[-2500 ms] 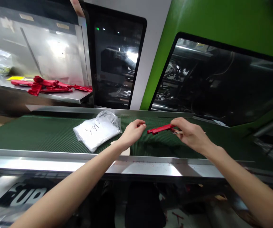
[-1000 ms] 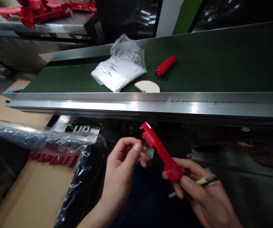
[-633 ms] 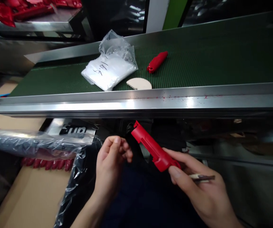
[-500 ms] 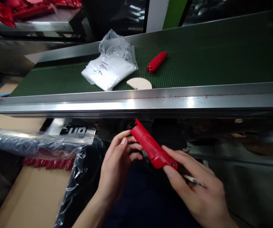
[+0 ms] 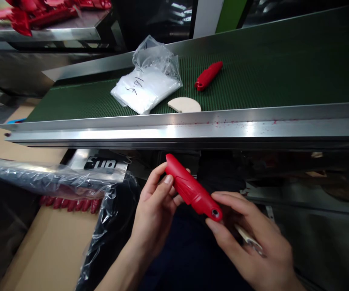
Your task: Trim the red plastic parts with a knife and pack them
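Both hands hold one long red plastic part [image 5: 192,190] below the conveyor's steel edge. My left hand [image 5: 154,210] pinches its upper end with thumb and fingers. My right hand [image 5: 250,238] grips its lower end, which has a small round hole, and also keeps a thin pale stick-like tool [image 5: 247,238] tucked in the fingers. A second red part [image 5: 208,75] lies on the green conveyor belt [image 5: 268,76], apart from both hands.
On the belt lie a clear bag of white contents [image 5: 147,87] and a beige half-disc [image 5: 184,105]. A steel rail [image 5: 192,129] fronts the belt. A plastic-lined carton [image 5: 49,242] with red parts [image 5: 68,202] sits lower left. More red parts [image 5: 41,10] rest on a shelf upper left.
The red part was brought down from over the belt to below the rail. It has been turned over in my fingers, and my left hand has taken hold of its upper end.
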{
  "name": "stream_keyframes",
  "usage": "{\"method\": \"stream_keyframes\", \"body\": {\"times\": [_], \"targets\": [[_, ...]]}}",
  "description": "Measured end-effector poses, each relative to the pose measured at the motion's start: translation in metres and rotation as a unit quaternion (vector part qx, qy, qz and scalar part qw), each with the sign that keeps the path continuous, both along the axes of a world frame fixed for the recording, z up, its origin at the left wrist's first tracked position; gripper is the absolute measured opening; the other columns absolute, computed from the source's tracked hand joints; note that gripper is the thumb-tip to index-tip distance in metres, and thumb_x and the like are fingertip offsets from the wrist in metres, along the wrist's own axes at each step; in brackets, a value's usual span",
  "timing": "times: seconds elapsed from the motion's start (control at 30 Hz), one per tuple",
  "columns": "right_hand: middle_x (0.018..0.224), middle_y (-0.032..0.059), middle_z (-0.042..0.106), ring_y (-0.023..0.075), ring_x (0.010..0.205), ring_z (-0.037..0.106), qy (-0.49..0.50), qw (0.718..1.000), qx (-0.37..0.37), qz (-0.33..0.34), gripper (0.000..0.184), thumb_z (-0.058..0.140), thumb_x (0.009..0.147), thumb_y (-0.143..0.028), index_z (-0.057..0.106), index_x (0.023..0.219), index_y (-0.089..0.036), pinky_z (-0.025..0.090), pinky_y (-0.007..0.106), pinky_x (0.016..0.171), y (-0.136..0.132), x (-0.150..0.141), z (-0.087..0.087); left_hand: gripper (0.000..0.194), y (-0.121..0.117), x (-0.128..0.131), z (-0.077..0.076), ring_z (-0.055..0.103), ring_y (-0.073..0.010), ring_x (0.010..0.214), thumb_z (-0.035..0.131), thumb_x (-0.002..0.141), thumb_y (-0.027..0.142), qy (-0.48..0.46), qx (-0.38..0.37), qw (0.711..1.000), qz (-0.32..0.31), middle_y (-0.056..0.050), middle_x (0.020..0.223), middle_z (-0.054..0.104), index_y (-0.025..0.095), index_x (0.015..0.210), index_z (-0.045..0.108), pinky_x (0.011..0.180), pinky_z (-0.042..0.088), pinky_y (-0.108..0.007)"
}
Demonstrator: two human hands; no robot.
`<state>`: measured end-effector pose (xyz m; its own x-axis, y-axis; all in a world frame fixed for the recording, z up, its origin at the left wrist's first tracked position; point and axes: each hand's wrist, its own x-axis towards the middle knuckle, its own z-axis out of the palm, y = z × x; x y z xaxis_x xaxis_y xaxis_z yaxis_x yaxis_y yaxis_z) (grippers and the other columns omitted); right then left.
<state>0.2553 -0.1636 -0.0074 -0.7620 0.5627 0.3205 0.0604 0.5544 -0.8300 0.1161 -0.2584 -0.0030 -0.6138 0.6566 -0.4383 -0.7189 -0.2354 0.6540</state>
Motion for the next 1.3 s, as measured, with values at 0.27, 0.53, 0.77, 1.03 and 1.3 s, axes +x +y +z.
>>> {"method": "stream_keyframes", "body": {"times": [0.27, 0.53, 0.77, 1.03, 1.3], "targets": [[0.107, 0.0049, 0.062, 0.0094, 0.078, 0.063, -0.063, 0.984, 0.051, 0.159, 0.033, 0.064, 0.089, -0.025, 0.056, 0.121, -0.021, 0.056, 0.018, 0.068, 0.018, 0.006, 0.010, 0.022, -0.002, 0.003, 0.007, 0.062, -0.0132, 0.070, 0.051, 0.093, 0.022, -0.066, 0.009, 0.997, -0.043, -0.007, 0.096, 0.065, 0.020, 0.115, 0.050, 0.061, 0.050, -0.024], [0.114, 0.0002, 0.062, 0.0085, 0.104, 0.059, -0.054, 0.992, 0.063, 0.100, 0.033, 0.055, 0.092, -0.012, 0.057, 0.122, -0.025, 0.050, 0.017, 0.090, 0.042, -0.021, 0.022, 0.019, -0.009, 0.011, 0.017, 0.051, -0.0100, 0.061, 0.043, 0.095, 0.028, -0.068, 0.043, 0.993, -0.090, -0.004, 0.089, 0.060, 0.022, 0.110, 0.052, 0.049, 0.039, -0.018], [0.113, 0.0087, 0.062, 0.0156, 0.101, 0.058, -0.003, 0.967, 0.201, 0.159, 0.041, 0.055, 0.086, 0.003, 0.059, 0.124, -0.012, 0.050, 0.032, 0.087, 0.047, -0.030, 0.035, 0.017, -0.011, 0.015, 0.017, 0.047, -0.0081, 0.056, 0.044, 0.093, 0.029, -0.078, 0.058, 0.990, -0.098, -0.002, 0.082, 0.056, 0.021, 0.104, 0.055, 0.046, 0.036, -0.017], [0.109, 0.0098, 0.065, 0.0174, 0.094, 0.059, 0.000, 0.957, 0.238, 0.168, 0.036, 0.056, 0.086, 0.001, 0.061, 0.120, -0.010, 0.051, 0.033, 0.078, 0.046, -0.034, 0.039, 0.017, -0.013, 0.014, 0.019, 0.047, -0.0083, 0.056, 0.044, 0.094, 0.031, -0.078, 0.054, 0.990, -0.099, -0.002, 0.082, 0.056, 0.021, 0.101, 0.056, 0.046, 0.038, -0.017], [0.112, 0.0102, 0.065, 0.0201, 0.097, 0.060, -0.002, 0.955, 0.245, 0.168, 0.042, 0.058, 0.085, 0.000, 0.058, 0.124, -0.013, 0.051, 0.035, 0.079, 0.046, -0.029, 0.038, 0.017, -0.014, 0.016, 0.019, 0.047, -0.0082, 0.055, 0.044, 0.093, 0.031, -0.073, 0.066, 0.989, -0.106, -0.002, 0.081, 0.056, 0.021, 0.100, 0.057, 0.045, 0.038, -0.016]]}}
